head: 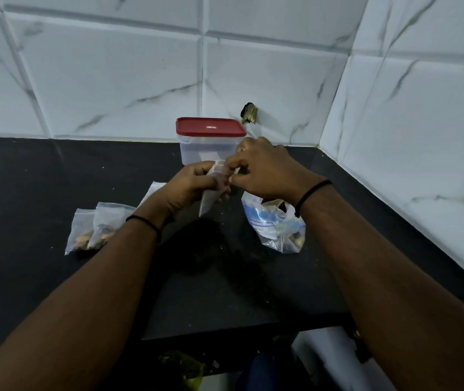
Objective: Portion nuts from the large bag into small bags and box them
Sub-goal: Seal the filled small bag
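My left hand and my right hand both grip one small clear bag above the black counter, fingers pinching its top edge. Its contents are too blurred to tell. Two small clear bags with nuts lie side by side on the counter to the left. The large clear bag, with blue print and a few nuts at the bottom, lies crumpled under my right wrist. A clear plastic box with a red lid stands shut behind my hands, against the wall.
The black counter ends at marble-tiled walls at the back and right. A white sheet or empty bag lies partly hidden behind my left hand. A dark hole marks the wall tile. The counter's front edge runs below my forearms.
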